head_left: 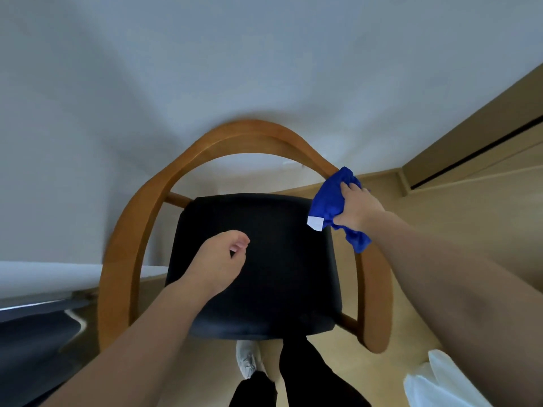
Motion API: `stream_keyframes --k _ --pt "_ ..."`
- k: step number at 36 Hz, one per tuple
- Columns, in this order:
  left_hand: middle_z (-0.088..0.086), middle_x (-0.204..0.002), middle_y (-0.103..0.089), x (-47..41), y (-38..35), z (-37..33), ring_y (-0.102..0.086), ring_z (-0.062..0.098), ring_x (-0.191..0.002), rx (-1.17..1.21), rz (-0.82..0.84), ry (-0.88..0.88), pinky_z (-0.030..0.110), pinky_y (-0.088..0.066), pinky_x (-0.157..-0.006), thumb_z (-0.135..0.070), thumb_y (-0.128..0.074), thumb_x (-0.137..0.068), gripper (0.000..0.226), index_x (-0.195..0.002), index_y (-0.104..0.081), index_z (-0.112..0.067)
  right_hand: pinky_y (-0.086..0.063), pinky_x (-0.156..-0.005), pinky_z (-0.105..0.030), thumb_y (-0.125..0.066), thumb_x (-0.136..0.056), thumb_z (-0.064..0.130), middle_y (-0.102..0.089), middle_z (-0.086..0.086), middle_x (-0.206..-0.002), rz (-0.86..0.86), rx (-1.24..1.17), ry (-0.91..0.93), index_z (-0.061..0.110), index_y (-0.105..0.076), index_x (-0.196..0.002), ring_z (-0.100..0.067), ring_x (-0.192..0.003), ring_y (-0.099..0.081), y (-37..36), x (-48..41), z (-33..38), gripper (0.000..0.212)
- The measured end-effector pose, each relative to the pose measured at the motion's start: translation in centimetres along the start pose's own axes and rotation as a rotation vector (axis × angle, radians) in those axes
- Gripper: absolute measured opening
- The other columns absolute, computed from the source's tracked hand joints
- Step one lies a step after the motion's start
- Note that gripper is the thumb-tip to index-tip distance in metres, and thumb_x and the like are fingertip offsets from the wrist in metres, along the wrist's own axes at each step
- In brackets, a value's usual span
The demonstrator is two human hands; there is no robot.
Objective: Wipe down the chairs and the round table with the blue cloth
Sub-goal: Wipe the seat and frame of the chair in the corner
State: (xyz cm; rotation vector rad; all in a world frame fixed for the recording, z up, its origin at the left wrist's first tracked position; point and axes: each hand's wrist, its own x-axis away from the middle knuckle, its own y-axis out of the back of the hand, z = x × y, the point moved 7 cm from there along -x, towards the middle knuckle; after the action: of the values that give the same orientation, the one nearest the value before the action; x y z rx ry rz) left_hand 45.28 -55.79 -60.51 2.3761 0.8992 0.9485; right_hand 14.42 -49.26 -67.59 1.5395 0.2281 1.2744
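Right hand (357, 205): grips blue cloth (329, 201) on chair rail (374, 289); rail runs toward us.
Left hand (220, 259): loosely curled, apparently empty.

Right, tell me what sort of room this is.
Likely a home or hotel room, hard to say which: a wooden chair with a black seat stands by a plain white wall, on a pale floor.

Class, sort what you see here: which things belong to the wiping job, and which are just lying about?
Belongs to the job: blue cloth, gripped by the right hand on the wooden rail of the chair; black seat, with the left hand above it, holding nothing.
Just lying about: white fabric at the lower right; wooden panel on the right.
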Motion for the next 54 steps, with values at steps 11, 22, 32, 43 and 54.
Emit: stream_keyframes --k 11,22,32,43,54 --pt "-0.012 -0.1 -0.062 5.0 -3.5 0.4 -0.057 0.003 -0.097 0.013 0.045 -0.042 0.019 -0.044 -0.088 -0.013 -0.053 -0.093 0.02 -0.107 -0.062 -0.025 -0.027 -0.116 -0.046 -0.07 -0.077 0.034 -0.016 -0.008 -0.161 0.011 -0.113 -0.056 0.013 -0.008 -0.156 -0.035 -0.148 -0.009 -5.6 7.1 -3.7 0.103" --pt "-0.01 -0.101 -0.061 10.4 -6.2 0.2 -0.056 0.004 -0.096 -0.004 -0.036 -0.007 0.017 -0.043 -0.087 -0.011 -0.052 -0.093 0.021 -0.109 -0.061 -0.021 -0.045 -0.095 -0.041 -0.069 -0.069 0.036 -0.047 -0.005 -0.137 -0.028 -0.199 0.06 0.014 -0.038 -0.139 -0.033 -0.129 -0.042 -7.5 10.3 -5.2 0.08" --pt "-0.009 -0.097 -0.062 15.0 -12.3 -1.6 -0.058 0.004 -0.093 0.082 -0.075 0.057 0.015 -0.042 -0.083 -0.008 -0.052 -0.091 0.02 -0.102 -0.062 -0.021 -0.041 -0.064 -0.03 -0.066 -0.077 0.018 -0.058 0.003 -0.092 -0.037 -0.178 0.201 0.016 -0.051 -0.113 -0.019 -0.081 -0.057 -9.1 15.6 -6.1 0.039" --pt "-0.005 -0.099 -0.063 17.6 -14.6 -3.0 -0.06 0.011 -0.096 0.074 -0.066 0.034 0.02 -0.047 -0.087 -0.006 -0.051 -0.09 0.021 -0.103 -0.064 -0.016 -0.041 -0.072 -0.028 -0.069 -0.077 0.019 -0.055 0.008 -0.103 0.082 -0.158 0.198 0.016 -0.037 -0.14 -0.018 -0.085 -0.055 -12.8 23.2 -8.6 0.071" --pt "-0.007 -0.102 -0.061 19.8 -9.5 -1.4 -0.056 0.005 -0.097 -0.012 -0.141 0.074 0.014 -0.041 -0.083 -0.01 -0.052 -0.092 0.023 -0.112 -0.061 -0.017 -0.05 -0.065 -0.031 -0.066 -0.072 0.039 -0.062 0.002 -0.093 0.05 -0.153 0.135 0.019 -0.041 -0.134 -0.018 -0.08 -0.061 -12.0 23.2 -3.9 0.07"
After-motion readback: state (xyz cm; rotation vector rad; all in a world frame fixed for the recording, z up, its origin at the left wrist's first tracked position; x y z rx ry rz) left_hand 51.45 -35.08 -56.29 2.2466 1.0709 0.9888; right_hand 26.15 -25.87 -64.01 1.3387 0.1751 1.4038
